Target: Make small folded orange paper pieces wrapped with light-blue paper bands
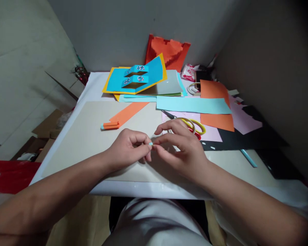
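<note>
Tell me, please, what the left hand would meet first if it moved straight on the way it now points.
Probably the right hand, whose fingertips lie just ahead of the left hand and the small light-blue piece at its fingertips; depth makes any gap hard to judge.

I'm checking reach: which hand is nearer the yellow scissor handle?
The right. The right hand is just on the wearer's side of the yellow scissor handle, slightly left of it; the left hand is farther off to its left.

Two hands (128, 147), one blue pop-up card (154, 72), one red card (182, 61), one orange strip (129, 113)
</note>
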### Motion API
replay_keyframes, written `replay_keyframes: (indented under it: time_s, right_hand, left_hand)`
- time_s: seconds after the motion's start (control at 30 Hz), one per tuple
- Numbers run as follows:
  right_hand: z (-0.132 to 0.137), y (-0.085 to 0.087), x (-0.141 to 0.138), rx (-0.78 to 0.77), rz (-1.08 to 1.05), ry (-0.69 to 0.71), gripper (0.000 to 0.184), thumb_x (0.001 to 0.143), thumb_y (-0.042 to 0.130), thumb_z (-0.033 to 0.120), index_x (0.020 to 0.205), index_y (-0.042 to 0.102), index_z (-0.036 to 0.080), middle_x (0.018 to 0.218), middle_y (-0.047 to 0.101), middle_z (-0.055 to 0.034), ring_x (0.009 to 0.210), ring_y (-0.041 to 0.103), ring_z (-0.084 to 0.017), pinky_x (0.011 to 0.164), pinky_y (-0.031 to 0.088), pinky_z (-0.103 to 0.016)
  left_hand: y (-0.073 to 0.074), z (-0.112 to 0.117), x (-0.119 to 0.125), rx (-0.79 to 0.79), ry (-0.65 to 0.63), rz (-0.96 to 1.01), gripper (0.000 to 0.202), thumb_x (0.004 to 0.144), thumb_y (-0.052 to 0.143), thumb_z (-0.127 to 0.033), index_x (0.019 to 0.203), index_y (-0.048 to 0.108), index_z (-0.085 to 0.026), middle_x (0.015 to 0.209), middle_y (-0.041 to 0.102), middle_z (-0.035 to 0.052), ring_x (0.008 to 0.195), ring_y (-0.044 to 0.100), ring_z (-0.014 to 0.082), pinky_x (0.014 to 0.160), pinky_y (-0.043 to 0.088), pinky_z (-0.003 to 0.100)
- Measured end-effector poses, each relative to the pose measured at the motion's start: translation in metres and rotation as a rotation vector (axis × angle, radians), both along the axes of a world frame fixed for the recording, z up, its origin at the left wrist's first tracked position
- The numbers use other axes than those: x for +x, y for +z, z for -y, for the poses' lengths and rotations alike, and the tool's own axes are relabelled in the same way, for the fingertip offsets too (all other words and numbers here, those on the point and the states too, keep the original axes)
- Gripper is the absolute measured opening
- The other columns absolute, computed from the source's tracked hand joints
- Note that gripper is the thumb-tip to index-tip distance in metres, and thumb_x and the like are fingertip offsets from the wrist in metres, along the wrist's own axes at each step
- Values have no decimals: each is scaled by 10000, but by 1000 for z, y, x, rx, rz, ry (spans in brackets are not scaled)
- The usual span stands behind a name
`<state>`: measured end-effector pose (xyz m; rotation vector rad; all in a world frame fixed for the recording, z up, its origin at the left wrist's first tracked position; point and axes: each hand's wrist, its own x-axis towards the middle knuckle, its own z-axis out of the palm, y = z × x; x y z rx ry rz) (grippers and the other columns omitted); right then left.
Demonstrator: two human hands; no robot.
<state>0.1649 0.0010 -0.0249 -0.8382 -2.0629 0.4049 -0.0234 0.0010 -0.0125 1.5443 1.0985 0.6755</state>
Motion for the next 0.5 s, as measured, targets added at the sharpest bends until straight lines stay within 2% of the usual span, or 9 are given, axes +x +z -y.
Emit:
replay_keyframes:
  time_s: [0.07,0.33,0.5]
  right_hand:
    - [1,0,0,20,11,-1,90,795,660,70,750,717,124,961,676,-129,909,580,-227,813,450,-382]
    - [0,7,4,-145,-10,28,116,763,693,57,730,703,168,1030,671,-83,989,616,-201,883,460,-356]
    - [-1,8,7,-185,-8,65,111,777,702,71,741,709,176,1076,665,-83,1033,625,-199,928,455,-369]
  left_hand:
    - [0,0,1,7,0,-16,214,772,564,-108,575,644,-130,538,665,6,527,584,91,567,474,200]
    - [-1,1,-1,16,-40,-14,220,778,578,-112,573,655,-130,552,681,14,534,576,90,562,465,195]
    - [0,1,-2,25,-44,-13,228,785,574,-128,570,653,-129,545,676,14,530,573,88,558,460,194]
